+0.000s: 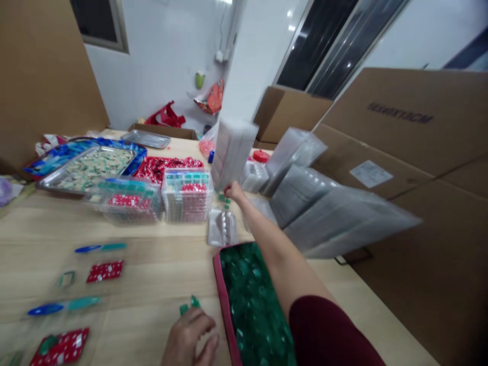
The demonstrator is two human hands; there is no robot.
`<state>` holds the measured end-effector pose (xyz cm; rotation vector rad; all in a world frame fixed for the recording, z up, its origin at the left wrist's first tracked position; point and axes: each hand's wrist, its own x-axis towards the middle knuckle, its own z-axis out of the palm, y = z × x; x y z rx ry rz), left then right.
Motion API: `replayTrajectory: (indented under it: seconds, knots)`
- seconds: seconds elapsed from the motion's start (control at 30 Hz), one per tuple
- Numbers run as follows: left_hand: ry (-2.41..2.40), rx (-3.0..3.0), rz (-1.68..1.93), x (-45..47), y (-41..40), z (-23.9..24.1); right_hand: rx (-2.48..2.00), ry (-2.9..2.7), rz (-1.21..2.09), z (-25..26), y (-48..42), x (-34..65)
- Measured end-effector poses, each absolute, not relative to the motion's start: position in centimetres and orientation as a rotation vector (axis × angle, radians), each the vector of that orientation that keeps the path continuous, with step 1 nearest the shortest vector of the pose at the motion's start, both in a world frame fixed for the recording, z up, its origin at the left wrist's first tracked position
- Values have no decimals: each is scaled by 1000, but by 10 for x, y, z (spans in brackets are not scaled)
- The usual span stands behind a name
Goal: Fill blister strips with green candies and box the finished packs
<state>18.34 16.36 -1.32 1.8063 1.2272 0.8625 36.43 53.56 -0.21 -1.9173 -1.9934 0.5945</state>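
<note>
My right hand (235, 193) reaches far across the table, fingers closed at the foot of a tall stack of clear plastic trays (234, 152). Small green pieces (226, 200) lie right by its fingertips; whether it pinches one is blurred. At the bottom centre my left hand (190, 335) has its fingers curled, and what they hold, if anything, is hidden. Small green strips (189, 305) show just past its knuckles. Between my arms stands a pink-rimmed bin (224, 300) full of shiny green pieces. A clear moulded tray (222, 227) lies beyond the bin.
Open clear packs at left hold blue-teal pen-like tools (101, 247) and red dotted packets (105, 272). Filled packs (187, 195) stand stacked behind, near a metal tray (49, 180) of pale pieces. More clear plastic stacks (335, 213) and a large cardboard box (419, 152) flank the right side.
</note>
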Motion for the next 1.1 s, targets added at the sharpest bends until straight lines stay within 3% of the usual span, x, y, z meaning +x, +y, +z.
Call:
replayTrajectory:
  seconds: [0.33, 0.57, 0.73, 1.1]
  knots:
    - [1270, 1846, 849, 186, 158, 6, -1930, -2011, 570, 46, 475, 376]
    - [1352, 1856, 861, 210, 183, 11, -1435, -2365, 928, 90, 303, 402]
    - [1384, 1937, 862, 230, 192, 10, -1167, -2800, 541, 84, 206, 425]
    - [1369, 1834, 986, 237, 187, 7, -1271, -2633, 302, 81, 199, 414]
